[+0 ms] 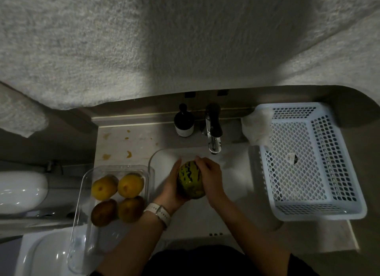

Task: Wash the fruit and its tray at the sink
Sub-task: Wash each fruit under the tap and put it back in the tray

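- I see a white perforated plastic basket (308,162), the largest thing here, resting on the table (123,144) to the right of the white sink (162,162), with crumpled white wrapping (257,127) against its far left corner.
- A clear rectangular plastic tray (82,193) sits just left of the sink, its near end hanging over the table edge; it holds two yellow round fruits (118,186) at the far side and two brownish ones (117,211) nearer me, all four touching.
- A chrome faucet with a black handle (213,131) stands behind the sink, its spout just above my hands; a dark pump bottle with a white label (183,121) stands beside it to the left.
- Orange stains (128,154) mark the table behind the tray.
- Over the sink I hold the green striped oval melon (191,179) between both hands.
- My left hand (171,190), a white watch (159,213) on its wrist, cups the melon from below and the left, fingers curled round it.
- My right hand (209,177) wraps its top and right side, fingers (200,160) bent over the far end.
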A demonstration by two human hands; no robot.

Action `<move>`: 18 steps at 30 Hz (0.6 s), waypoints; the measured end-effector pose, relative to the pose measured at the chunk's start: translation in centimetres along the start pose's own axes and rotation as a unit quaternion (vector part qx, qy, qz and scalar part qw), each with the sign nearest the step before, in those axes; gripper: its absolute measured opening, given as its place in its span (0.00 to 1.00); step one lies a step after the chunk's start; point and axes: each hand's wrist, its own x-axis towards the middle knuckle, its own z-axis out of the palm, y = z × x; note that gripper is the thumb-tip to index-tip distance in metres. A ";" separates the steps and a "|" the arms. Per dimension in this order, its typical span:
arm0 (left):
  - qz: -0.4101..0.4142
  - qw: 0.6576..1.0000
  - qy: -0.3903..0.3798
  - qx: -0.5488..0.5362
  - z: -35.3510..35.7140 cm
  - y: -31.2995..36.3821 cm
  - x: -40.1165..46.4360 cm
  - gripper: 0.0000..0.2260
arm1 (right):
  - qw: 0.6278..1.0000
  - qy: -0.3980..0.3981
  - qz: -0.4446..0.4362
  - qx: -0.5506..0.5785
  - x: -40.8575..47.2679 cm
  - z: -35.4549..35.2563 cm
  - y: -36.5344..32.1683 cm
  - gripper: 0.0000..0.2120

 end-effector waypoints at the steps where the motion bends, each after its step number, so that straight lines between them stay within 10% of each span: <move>1: 0.005 1.000 0.006 -0.026 0.0 -0.4 0.4 0.30 | 0.999 0.019 -0.028 -0.009 -0.3 0.0 0.3 0.12; 12: 0.016 1.000 0.021 0.012 -0.8 -0.5 0.5 0.25 | 0.962 -0.043 -0.209 -0.170 -1.3 -0.1 1.4 0.15; 18: 0.167 0.959 0.116 0.197 -0.5 -0.7 0.8 0.16 | 0.958 -0.151 -0.047 -0.241 0.4 0.5 -0.3 0.18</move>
